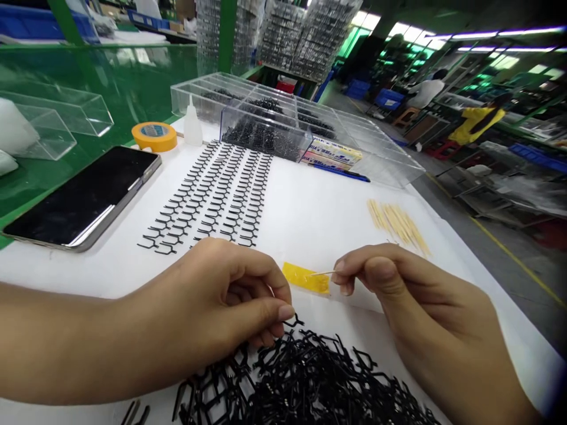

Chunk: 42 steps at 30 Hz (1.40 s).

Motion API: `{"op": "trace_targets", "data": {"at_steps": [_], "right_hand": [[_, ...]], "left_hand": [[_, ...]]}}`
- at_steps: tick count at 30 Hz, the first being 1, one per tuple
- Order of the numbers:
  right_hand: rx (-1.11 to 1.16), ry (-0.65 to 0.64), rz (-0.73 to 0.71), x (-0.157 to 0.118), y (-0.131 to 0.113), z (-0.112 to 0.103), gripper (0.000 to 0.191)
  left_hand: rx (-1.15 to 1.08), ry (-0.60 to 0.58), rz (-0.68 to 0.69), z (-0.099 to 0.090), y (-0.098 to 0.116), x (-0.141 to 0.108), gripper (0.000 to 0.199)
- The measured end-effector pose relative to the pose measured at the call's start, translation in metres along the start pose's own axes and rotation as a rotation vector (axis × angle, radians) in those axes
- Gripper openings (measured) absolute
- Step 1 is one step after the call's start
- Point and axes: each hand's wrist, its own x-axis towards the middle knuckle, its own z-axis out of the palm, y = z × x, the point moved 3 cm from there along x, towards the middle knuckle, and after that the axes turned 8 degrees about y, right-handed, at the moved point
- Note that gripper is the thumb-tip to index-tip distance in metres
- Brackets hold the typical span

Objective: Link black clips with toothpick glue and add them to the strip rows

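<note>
Just above the heap of small black forked parts, my left hand pinches one black forked part between thumb and fingertips; part of it is hidden by the fingers. My right hand grips a toothpick, its tip pointing left over a strip of yellow tape on the white work surface. Whether the tip touches the tape I cannot tell. Beyond my left hand, rows of the same black parts lie lined up. Several loose toothpicks lie beyond my right hand.
On the left lie a phone and a roll of orange tape. A white squeeze bottle stands by a clear divided box with black parts inside. Small cartons and a blue pen are in front of it.
</note>
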Motion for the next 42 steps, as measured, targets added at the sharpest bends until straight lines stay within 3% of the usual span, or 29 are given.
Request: {"op": "trace_targets", "data": {"at_steps": [2, 4, 6, 9, 12, 20, 32, 42], "right_hand": [[0.008, 0.002, -0.005, 0.002, 0.000, -0.001, 0.027], [0.020, 0.012, -0.011, 0.003, 0.001, -0.001, 0.027], [0.038, 0.032, -0.016, 0.004, 0.002, -0.001, 0.027], [0.057, 0.062, -0.018, 0.003, 0.002, -0.002, 0.027], [0.071, 0.073, -0.021, 0.002, 0.001, -0.003, 0.028], [0.124, 0.080, -0.015, -0.001, 0.001, -0.003, 0.030], [0.149, 0.126, 0.017, -0.001, 0.004, 0.001, 0.046], [0.215, 0.082, -0.011, -0.002, 0.005, 0.001, 0.033]], "left_hand": [[-0.058, 0.043, 0.027, -0.008, 0.012, -0.001, 0.008], [-0.024, 0.156, 0.151, -0.023, 0.028, -0.002, 0.008], [0.125, 0.303, 0.294, -0.038, 0.042, -0.004, 0.006], [0.452, 0.446, 0.375, -0.051, 0.046, -0.008, 0.008], [0.663, 0.441, 0.380, -0.052, 0.034, -0.009, 0.010], [0.758, 0.374, 0.349, -0.043, 0.010, 0.000, 0.006], [0.884, 0.416, 0.413, -0.043, 0.007, 0.003, 0.010], [0.976, 0.375, 0.457, -0.039, 0.006, 0.001, 0.011]]}}
